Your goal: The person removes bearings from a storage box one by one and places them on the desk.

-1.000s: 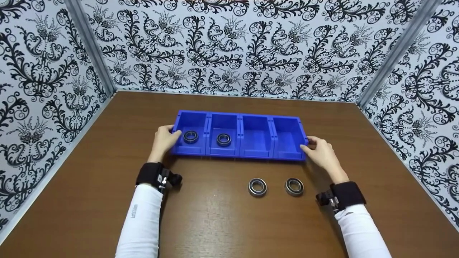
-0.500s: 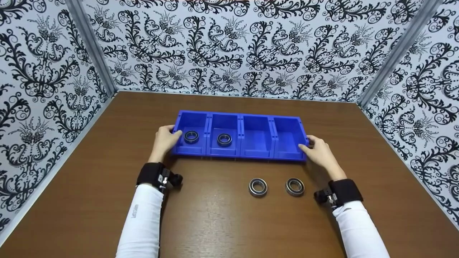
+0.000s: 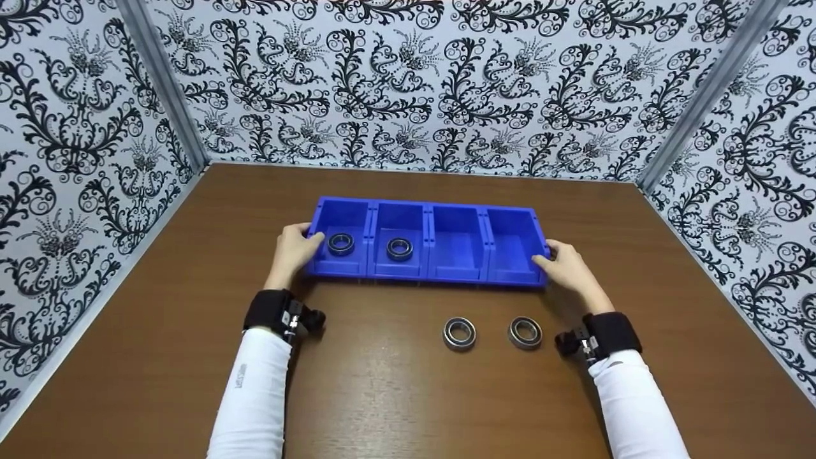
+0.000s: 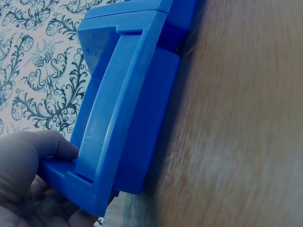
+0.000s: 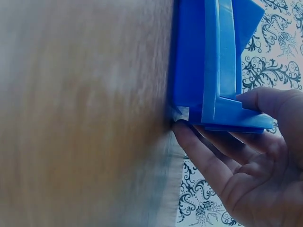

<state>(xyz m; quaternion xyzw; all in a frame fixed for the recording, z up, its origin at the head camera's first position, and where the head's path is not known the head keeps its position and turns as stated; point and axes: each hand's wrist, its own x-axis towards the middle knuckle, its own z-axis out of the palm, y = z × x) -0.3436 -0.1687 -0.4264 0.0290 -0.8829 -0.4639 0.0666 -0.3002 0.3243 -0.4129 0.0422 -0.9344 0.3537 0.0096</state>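
A blue bin (image 3: 456,245) with a row of side-by-side compartments stands on the table. My left hand (image 3: 295,252) grips its left end, thumb over the side wall and fingers on the outer face, as the left wrist view shows. At the other end my right hand (image 3: 567,268) holds the right wall between thumb and fingers. One ball bearing (image 3: 341,244) lies in the leftmost compartment and another bearing (image 3: 400,249) in the one beside it. The two right compartments hold nothing. In front of the bin, a bearing (image 3: 447,340) and a further bearing (image 3: 514,338) lie flat on the table.
The brown wooden table (image 3: 382,395) runs back to a patterned wall (image 3: 408,83), with patterned panels at both sides. Grey metal posts (image 3: 159,83) mark the back corners. Each wrist wears a black strap with a small camera.
The right wrist and forearm have shifted slightly inward, to the left. Both hands keep their hold on the bin; the bin and bearings look practically unmoved.
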